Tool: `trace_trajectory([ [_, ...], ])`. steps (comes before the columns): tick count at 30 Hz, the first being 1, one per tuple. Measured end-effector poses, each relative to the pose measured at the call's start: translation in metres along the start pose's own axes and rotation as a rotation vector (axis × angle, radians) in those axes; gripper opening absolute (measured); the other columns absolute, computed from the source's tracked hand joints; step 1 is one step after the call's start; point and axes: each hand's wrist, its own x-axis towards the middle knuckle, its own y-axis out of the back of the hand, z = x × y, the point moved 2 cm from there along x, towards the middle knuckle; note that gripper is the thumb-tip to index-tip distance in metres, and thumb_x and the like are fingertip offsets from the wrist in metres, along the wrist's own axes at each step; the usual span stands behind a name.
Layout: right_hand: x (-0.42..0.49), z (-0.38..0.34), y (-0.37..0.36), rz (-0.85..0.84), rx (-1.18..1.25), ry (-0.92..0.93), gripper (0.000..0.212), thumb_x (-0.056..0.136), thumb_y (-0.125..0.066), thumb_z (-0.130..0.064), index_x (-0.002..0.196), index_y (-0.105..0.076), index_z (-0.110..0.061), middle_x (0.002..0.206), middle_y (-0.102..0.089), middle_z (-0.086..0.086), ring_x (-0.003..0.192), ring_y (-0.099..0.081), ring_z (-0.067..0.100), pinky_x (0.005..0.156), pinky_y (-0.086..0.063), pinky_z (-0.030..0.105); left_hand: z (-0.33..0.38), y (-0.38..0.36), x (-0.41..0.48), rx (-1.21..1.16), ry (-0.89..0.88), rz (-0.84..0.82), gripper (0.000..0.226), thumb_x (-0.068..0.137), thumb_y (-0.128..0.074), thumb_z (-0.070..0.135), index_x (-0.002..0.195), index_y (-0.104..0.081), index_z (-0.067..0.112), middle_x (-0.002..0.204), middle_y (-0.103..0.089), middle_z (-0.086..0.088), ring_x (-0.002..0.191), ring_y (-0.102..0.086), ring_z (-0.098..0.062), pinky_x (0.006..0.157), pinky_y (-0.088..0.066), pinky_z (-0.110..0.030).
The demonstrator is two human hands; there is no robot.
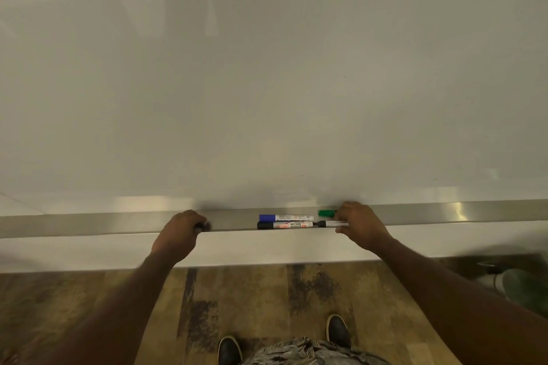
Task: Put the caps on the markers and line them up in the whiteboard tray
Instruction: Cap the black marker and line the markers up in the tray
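Markers [285, 222] lengthwise along tray [118, 224]

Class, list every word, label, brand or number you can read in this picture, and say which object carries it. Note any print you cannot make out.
"WHITE BOARD MARKER": on the white barrel of the black-capped marker in the whiteboard tray.
Red brand logo on that same barrel: too blurred to read surely.
Blue-capped marker: small print and round symbols, too small to read.
Marker under the right hand: print too small.
Green cap: no text visible.
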Motion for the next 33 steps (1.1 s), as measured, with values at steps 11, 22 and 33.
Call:
trace_trajectory([
  [11,0.002,-0.001,0.004,-0.016,0.130,-0.061,0.022,0.075,-0.078,-0.021,0.092,-0.067,-0.013,0.097,-0.065,0.005,0.091,-0.057,0.023,0.076,-0.042,0.029,0.009,0.002,0.004,-0.106,0.029,0.063,0.025,0.087,-0.065,0.010,0.109,-0.068,0.021,0.107,-0.072,0.003,0.093,-0.065,-0.018,0.079,-0.050,-0.030],
  [22,-0.011,0.015,0.011,0.102,0.402,-0.065,0.015,0.072,-0.081,-0.018,0.082,-0.071,-0.015,0.083,-0.068,0.000,0.076,-0.061,0.018,0.067,-0.046,0.028,0.065,-0.016,0.006,-0.470,0.042,0.090,0.030,0.082,-0.072,0.006,0.111,-0.068,0.014,0.103,-0.070,-0.003,0.090,-0.068,-0.016,0.088,-0.056,-0.031],
  [33,-0.005,-0.024,0.023,0.145,0.902,-0.109,0.016,0.081,-0.075,-0.015,0.082,-0.075,-0.031,0.083,-0.074,0.011,0.073,-0.065,0.024,0.070,-0.050,0.037,0.130,-0.021,0.015,-0.756,0.004,-0.015,0.018,0.083,-0.071,0.009,0.093,-0.071,0.025,0.090,-0.074,0.009,0.082,-0.072,-0.010,0.065,-0.055,-0.012],
])
